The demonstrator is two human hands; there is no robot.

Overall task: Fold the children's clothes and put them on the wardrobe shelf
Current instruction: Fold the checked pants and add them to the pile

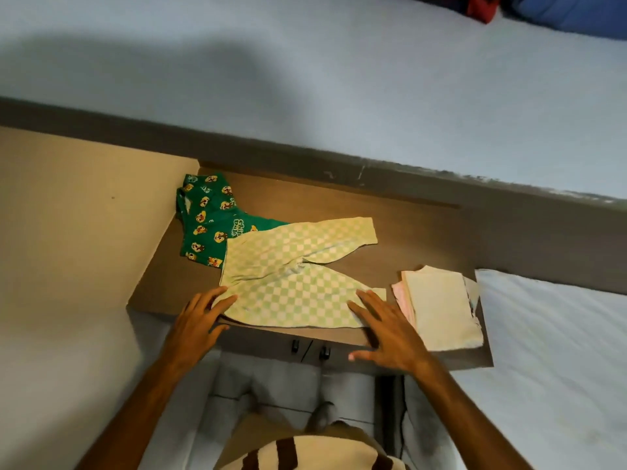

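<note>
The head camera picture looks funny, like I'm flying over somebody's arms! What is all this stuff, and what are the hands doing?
There is no robot here. A person wears a camera on their head, so you look down just as they do, and the picture bends a little at the edges.

The two arms at the bottom are theirs. They stand at a brown wooden top with small cupboard handles below its front edge.

On it lie pale green checked trousers, spread out with the legs apart. The left hand and right hand both lie flat and open on the near leg, pressing it; neither grips anything.

Behind the trousers, partly under them, sits a dark green garment with cartoon faces, not folded yet. To the right is a small stack of folded clothes, cream on top, pink peeking out beneath.
</note>
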